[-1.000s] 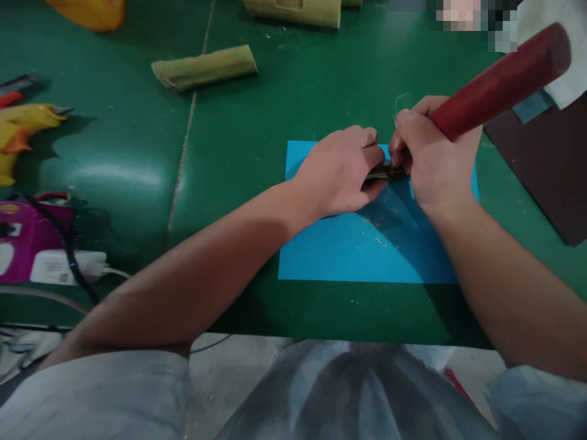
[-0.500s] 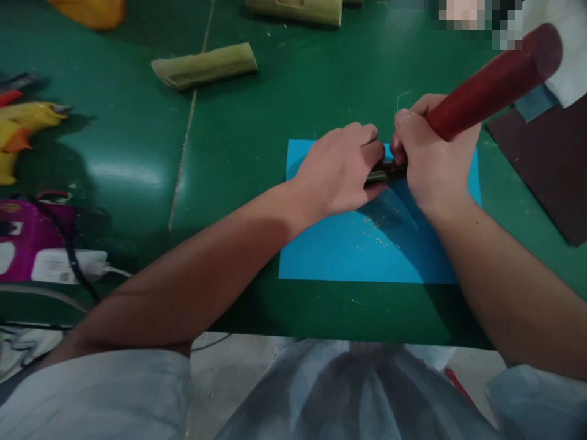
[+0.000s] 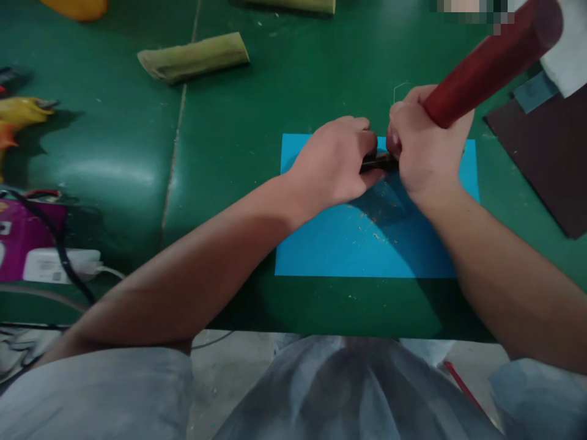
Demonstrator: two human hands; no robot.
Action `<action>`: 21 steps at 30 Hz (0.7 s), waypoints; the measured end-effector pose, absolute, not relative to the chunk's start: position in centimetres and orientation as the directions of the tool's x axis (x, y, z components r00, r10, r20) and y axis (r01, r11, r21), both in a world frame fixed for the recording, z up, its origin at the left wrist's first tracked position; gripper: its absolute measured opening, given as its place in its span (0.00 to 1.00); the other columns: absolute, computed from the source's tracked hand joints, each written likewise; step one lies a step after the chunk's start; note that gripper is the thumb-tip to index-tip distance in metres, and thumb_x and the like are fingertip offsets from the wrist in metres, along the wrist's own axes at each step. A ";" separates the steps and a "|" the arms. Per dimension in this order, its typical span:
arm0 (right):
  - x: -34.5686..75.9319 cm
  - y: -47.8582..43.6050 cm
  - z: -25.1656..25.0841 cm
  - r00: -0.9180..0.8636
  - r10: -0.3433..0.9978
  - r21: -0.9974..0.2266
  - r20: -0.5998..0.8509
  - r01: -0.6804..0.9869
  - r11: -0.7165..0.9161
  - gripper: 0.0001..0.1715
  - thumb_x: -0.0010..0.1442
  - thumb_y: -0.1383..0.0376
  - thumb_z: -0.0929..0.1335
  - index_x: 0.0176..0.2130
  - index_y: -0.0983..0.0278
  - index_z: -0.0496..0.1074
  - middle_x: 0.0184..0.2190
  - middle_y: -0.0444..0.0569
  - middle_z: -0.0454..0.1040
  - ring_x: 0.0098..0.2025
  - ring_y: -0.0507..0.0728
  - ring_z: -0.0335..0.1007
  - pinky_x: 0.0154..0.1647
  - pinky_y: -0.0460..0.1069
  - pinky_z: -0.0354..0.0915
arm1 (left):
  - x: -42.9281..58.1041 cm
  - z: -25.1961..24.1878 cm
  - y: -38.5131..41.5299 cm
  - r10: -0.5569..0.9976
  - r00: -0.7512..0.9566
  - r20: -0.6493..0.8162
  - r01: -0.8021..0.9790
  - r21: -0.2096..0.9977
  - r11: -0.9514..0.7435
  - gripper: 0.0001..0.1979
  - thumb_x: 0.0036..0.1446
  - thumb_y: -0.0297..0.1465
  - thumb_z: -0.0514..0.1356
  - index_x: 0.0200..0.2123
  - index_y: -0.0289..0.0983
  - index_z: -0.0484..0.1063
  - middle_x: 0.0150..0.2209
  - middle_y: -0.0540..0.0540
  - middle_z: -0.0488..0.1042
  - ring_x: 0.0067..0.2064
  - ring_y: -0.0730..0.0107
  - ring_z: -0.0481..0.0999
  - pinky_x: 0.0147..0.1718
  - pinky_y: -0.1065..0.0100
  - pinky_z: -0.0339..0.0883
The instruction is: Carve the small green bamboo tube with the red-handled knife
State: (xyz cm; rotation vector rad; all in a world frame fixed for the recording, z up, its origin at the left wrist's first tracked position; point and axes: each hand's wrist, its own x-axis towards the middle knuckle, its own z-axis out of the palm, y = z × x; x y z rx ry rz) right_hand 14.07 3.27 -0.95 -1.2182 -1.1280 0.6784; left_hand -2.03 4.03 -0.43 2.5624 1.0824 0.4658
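My left hand (image 3: pixel 332 159) is closed around a dark, narrow, glossy piece (image 3: pixel 380 162), whose kind I cannot make out, over a blue sheet (image 3: pixel 316 253). Just to its right, my right hand (image 3: pixel 428 146) grips a tool with a thick, round red handle (image 3: pixel 493 64). The handle slants up to the right; its working end is hidden by the hand and meets the area of the dark piece. Pale shavings (image 3: pixel 376 235) lie scattered on the sheet below my hands.
A cut bamboo piece (image 3: pixel 195 59) lies at the upper left, and another bamboo section (image 3: pixel 298 5) at the top edge. To the left are a yellow tool (image 3: pixel 22 110), a magenta box (image 3: pixel 36 232) and cables. A dark brown board (image 3: pixel 545 159) lies on the right.
The whole view has shifted slightly, so things sit a little higher and further left. Both hands keep their grips, and the red handle stays slanted up to the right.
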 end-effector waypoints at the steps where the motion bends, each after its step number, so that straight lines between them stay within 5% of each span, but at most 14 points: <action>1: 14.1 3.3 -0.9 0.339 0.894 -0.956 0.293 0.130 0.264 0.33 0.56 0.80 0.70 0.17 0.53 0.52 0.18 0.40 0.51 0.24 0.57 0.46 0.31 0.57 0.52 | -2.1 -0.5 4.0 0.733 0.659 0.170 0.628 0.412 -0.660 0.11 0.70 0.42 0.64 0.44 0.48 0.88 0.44 0.37 0.86 0.53 0.40 0.84 0.50 0.42 0.79; 10: 14.0 2.8 0.5 0.383 0.897 -0.967 0.220 -0.032 0.251 0.36 0.62 0.86 0.66 0.15 0.53 0.62 0.14 0.39 0.60 0.18 0.54 0.51 0.24 0.55 0.51 | -1.7 -0.3 3.9 0.741 0.664 0.100 0.660 0.387 -0.644 0.11 0.70 0.42 0.66 0.46 0.45 0.86 0.49 0.35 0.85 0.57 0.38 0.84 0.54 0.41 0.78; 13: 14.1 3.4 0.4 0.452 0.863 -0.958 0.226 -0.056 0.280 0.38 0.62 0.87 0.64 0.15 0.52 0.59 0.13 0.39 0.56 0.17 0.56 0.50 0.25 0.56 0.50 | -1.6 -0.2 3.8 0.745 0.661 0.091 0.668 0.382 -0.639 0.11 0.69 0.42 0.66 0.47 0.45 0.86 0.50 0.35 0.85 0.57 0.38 0.83 0.54 0.41 0.78; 21: 14.2 3.8 0.4 0.387 0.906 -0.984 0.172 0.030 0.174 0.36 0.60 0.84 0.68 0.14 0.53 0.58 0.13 0.39 0.58 0.18 0.55 0.49 0.27 0.56 0.52 | -1.8 -0.8 4.0 0.743 0.655 0.137 0.645 0.413 -0.644 0.11 0.68 0.42 0.67 0.49 0.48 0.87 0.48 0.38 0.86 0.59 0.37 0.84 0.55 0.42 0.79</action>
